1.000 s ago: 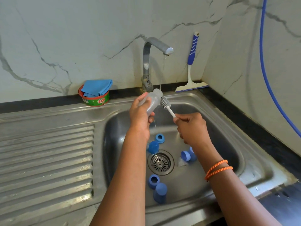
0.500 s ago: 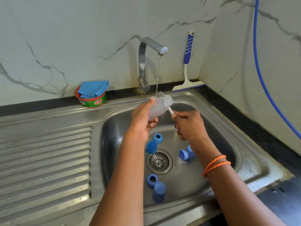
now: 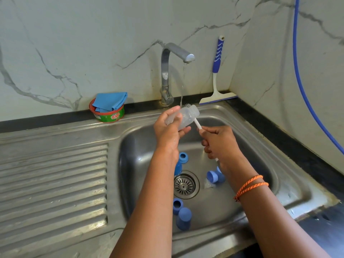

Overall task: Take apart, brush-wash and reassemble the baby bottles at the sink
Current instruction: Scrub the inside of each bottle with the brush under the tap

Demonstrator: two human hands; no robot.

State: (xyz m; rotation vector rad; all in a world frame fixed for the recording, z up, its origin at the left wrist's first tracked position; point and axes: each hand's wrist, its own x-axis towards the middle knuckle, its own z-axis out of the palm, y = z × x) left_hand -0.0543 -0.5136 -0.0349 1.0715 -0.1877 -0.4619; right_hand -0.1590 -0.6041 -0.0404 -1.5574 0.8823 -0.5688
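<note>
My left hand (image 3: 168, 130) grips a clear baby bottle (image 3: 187, 116), tilted with its mouth to the upper right under the tap's thin stream. My right hand (image 3: 218, 143) holds the white handle of a bottle brush (image 3: 197, 124); its grey bristles poke out behind the bottle's neck. Several blue bottle parts lie in the steel sink (image 3: 290, 185): a ring (image 3: 183, 157), a cap (image 3: 178, 168) half hidden by my left arm, a pair (image 3: 214, 176) right of the drain, and a ring and cap (image 3: 181, 214) near the front wall.
The tap (image 3: 166, 75) runs behind the basin. A soap tub with a blue cloth (image 3: 108, 108) stands on the back ledge. A blue-handled squeegee (image 3: 216, 71) leans on the wall. A blue hose (image 3: 305, 86) hangs at right. The ribbed drainboard (image 3: 54, 183) lies left.
The bottle swung from mouth-up to lying tilted under the stream, and the brush head moved from beside it to behind its neck. Water flow grew from a drip to a stream.
</note>
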